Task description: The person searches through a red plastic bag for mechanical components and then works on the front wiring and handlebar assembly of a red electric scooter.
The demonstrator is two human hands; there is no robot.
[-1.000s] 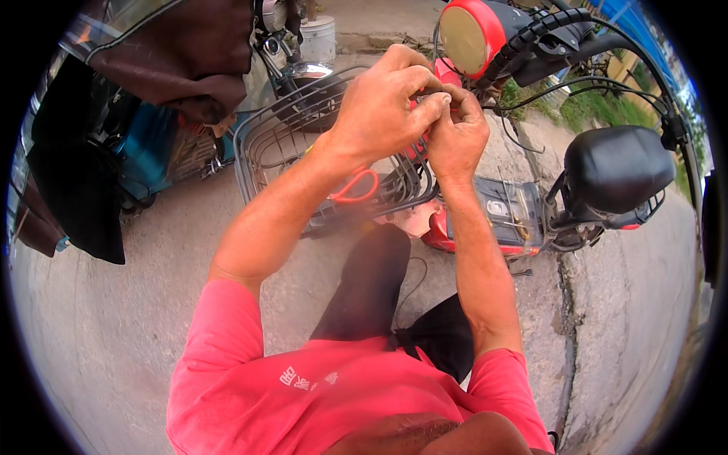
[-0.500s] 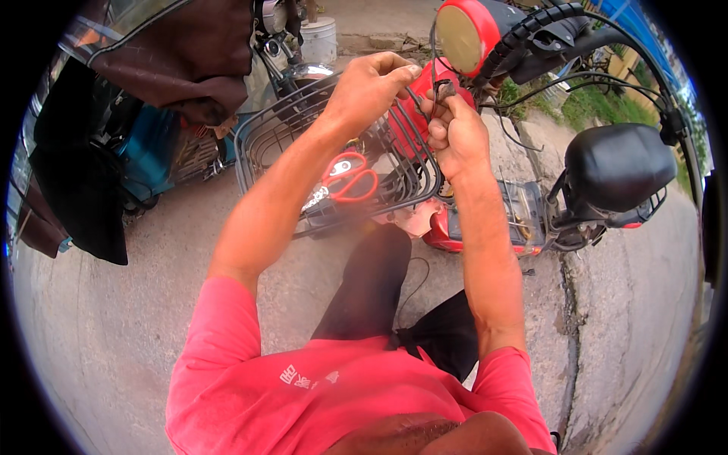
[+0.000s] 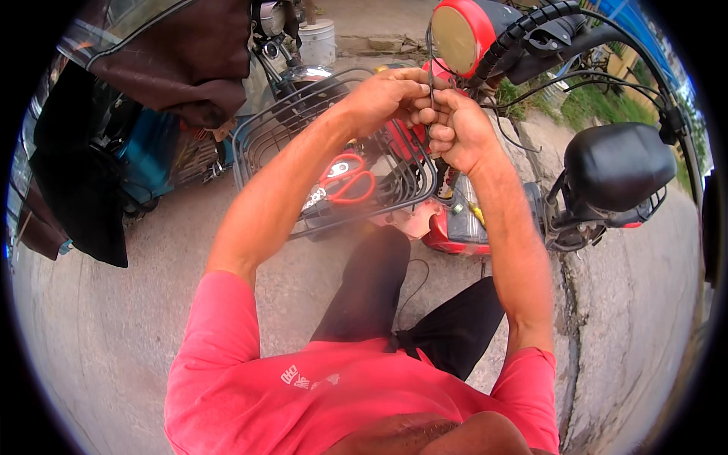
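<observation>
My left hand and my right hand meet beyond the far right corner of a black wire basket. Both are closed, with fingertips pinching a thin dark cable that hangs beside the red-rimmed round front of a scooter. The exact spot they grip is partly hidden by my fingers. Under my left forearm, inside the basket, lie scissors with red handles. The scooter's red body shows behind my hands and below the right one.
Black cables arch across the upper right. A black padded seat stands to the right of my right forearm. At the left is another vehicle with a brown cover. A white bucket stands at the back, and concrete ground runs below.
My left hand has come right and down to meet my right hand at the cable. My right forearm has swung outward to the right, and the dark piece in that hand is now hidden.
</observation>
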